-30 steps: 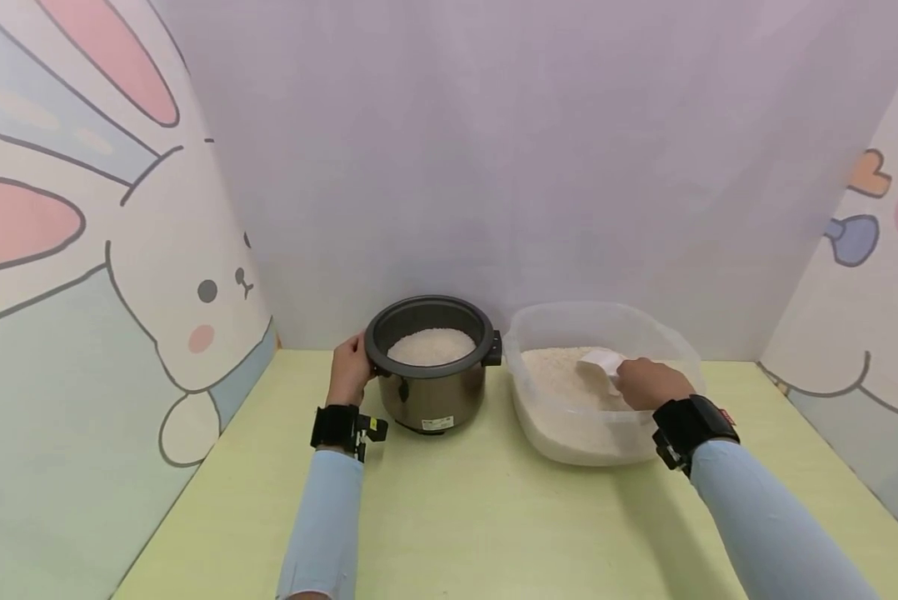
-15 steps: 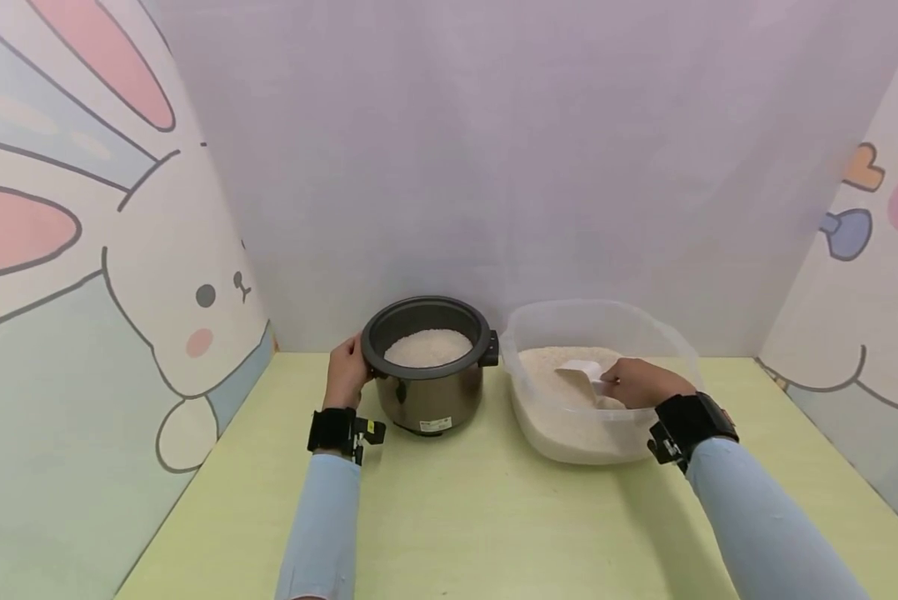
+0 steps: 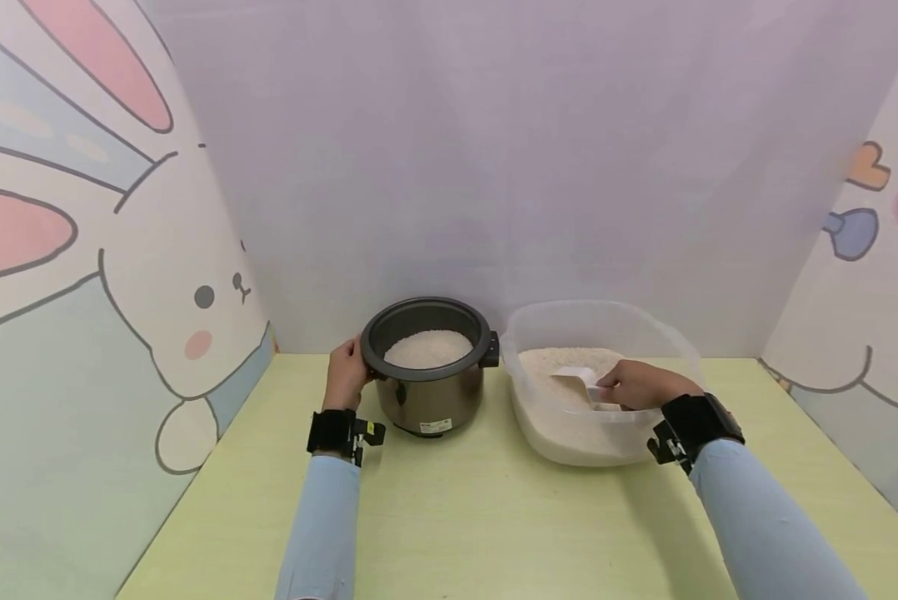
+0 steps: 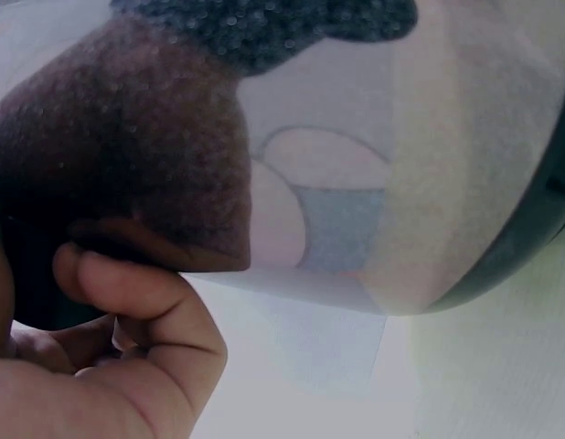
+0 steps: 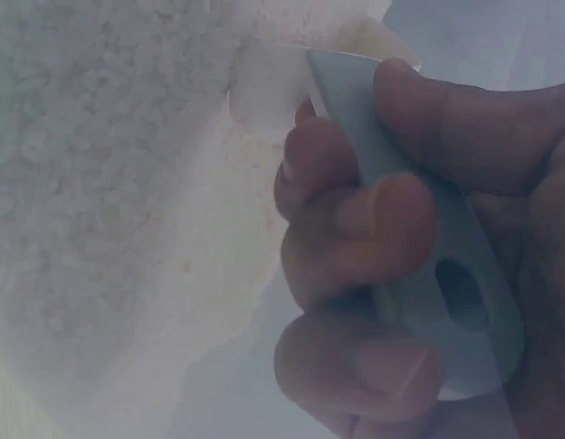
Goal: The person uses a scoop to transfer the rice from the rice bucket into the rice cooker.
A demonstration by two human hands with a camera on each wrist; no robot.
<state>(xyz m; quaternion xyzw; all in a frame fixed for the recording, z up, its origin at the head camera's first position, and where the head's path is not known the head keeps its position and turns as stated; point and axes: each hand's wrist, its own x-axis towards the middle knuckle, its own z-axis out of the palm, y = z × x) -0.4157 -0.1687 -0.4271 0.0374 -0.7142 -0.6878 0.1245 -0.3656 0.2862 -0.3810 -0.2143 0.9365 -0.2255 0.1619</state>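
Observation:
A rice cooker (image 3: pixel 437 398) with a dark rim and white rice (image 3: pixel 429 348) inside stands lidless against the back wall. My left hand (image 3: pixel 346 375) grips the black handle (image 4: pixel 45 283) on its left side, with thumb and curled fingers around it in the left wrist view. Right of the cooker is a translucent plastic tub (image 3: pixel 602 312) part-filled with rice (image 3: pixel 557 362). Over the tub's near rim reaches my right hand (image 3: pixel 647 385), holding a white scoop (image 3: pixel 576 373) by its handle (image 5: pixel 488 352). The scoop's bowl lies at the rice surface, partly sunk in it.
A pale yellow-green table (image 3: pixel 479 525) bears both vessels. Behind them rises a plain light purple wall (image 3: pixel 494 167). Side panels with cartoon animals (image 3: pixel 157 300) enclose the left and right. The cooker's black right handle (image 3: pixel 491 350) faces the tub closely.
Inside the tub, my right hand has shifted the scoop left and slightly down through the rice, with only slight tilting lately. My left hand stays on the cooker's handle.

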